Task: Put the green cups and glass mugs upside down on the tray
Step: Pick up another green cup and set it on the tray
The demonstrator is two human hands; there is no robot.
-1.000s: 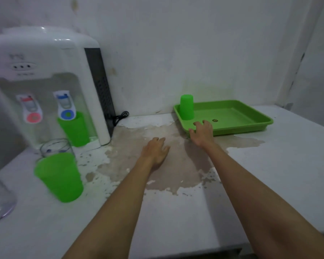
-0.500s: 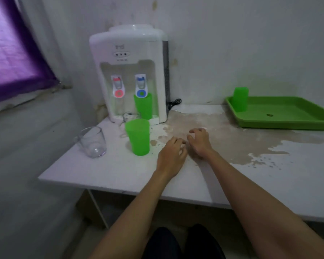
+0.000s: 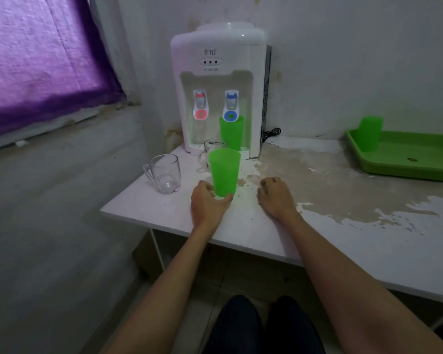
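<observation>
A green cup [image 3: 224,172] stands upright near the table's left front corner. My left hand [image 3: 209,203] wraps its base, thumb on the right and fingers on the left. My right hand [image 3: 275,196] rests on the table just right of it, fingers curled, holding nothing. One glass mug [image 3: 165,173] stands upright to the cup's left. Another glass mug [image 3: 214,146] is partly hidden behind the cup. A second green cup [image 3: 232,132] stands under the dispenser's blue tap. A third green cup [image 3: 370,134] sits upside down in the far left corner of the green tray [image 3: 407,162].
A white water dispenser [image 3: 218,85] stands at the table's back left, its black cord [image 3: 271,134] trailing beside it. The tabletop [image 3: 343,200] is worn with brown patches. The table's left edge drops off beside the mug. A purple curtain [image 3: 41,60] hangs at left.
The view swung left and drew back. My left hand moved forward onto the base of the green cup. My right hand left the tray's rim and came to rest by the cup.
</observation>
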